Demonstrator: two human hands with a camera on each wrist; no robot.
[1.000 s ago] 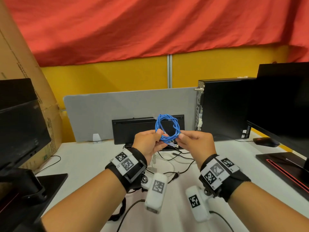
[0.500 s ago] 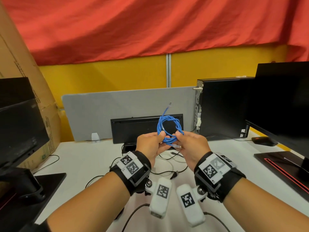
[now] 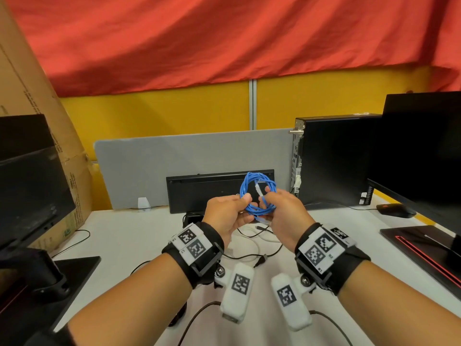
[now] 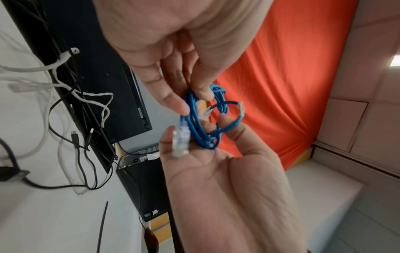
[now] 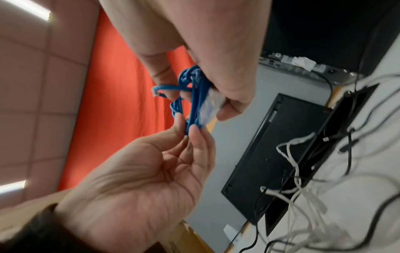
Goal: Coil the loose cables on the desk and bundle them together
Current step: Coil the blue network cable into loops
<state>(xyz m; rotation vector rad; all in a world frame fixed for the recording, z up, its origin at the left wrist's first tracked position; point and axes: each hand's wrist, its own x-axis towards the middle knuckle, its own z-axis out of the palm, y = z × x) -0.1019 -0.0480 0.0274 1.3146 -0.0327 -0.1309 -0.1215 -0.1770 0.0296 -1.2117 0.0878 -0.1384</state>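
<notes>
Already the blue cable (image 3: pixel 258 194) is wound into a small ring of several loops, held up in the air above the tabletop (image 3: pixel 129 243), in front of the black keyboard (image 3: pixel 199 188) that stands on edge. The left hand (image 3: pixel 225 216) pinches one side of the ring with curled fingers (image 4: pixel 203 92); the right hand (image 3: pixel 282 216) curls round the other side, with one clear plug (image 4: pixel 180 142) near its fingertips and the other plug end sticking into the middle of the ring. So this one cable looks coiled but its end is not yet tucked in. White and black cables (image 3: pixel 252 242) lie loose on the tabletop below the hands, uncoiled, so most of the coiling and all of the bundling are left, I judge.
</notes>
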